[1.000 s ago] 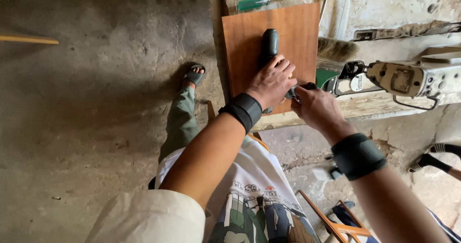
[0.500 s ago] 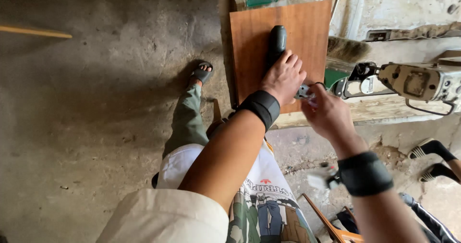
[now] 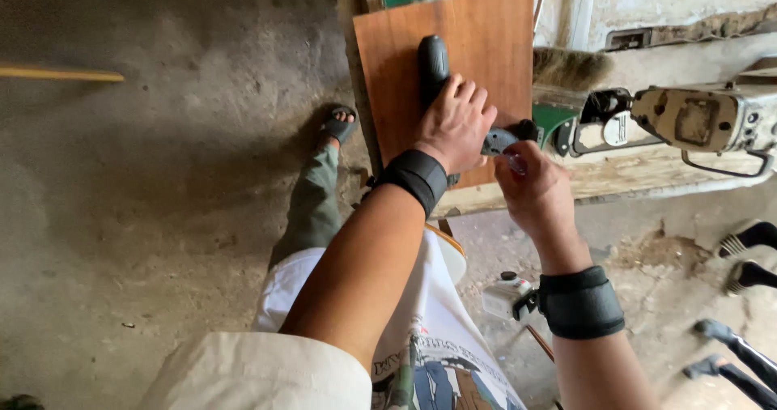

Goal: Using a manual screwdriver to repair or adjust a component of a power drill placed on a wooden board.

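Brown board (image 3: 477, 62) lies flat on the worktop (image 3: 631, 175). Left hand (image 3: 455, 125) is clamped round a black power tool (image 3: 433, 66) sitting on the board. Right hand (image 3: 536, 190) pinches near the tool's metal tip (image 3: 498, 141); can't tell what's in those fingers. Beige machine (image 3: 696, 118) just beside.

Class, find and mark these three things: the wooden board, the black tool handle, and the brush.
Wooden board (image 3: 486, 29), head view, bare upper face.
Black tool handle (image 3: 432, 58), head view, upper end.
Brush (image 3: 571, 67), head view, bristles.
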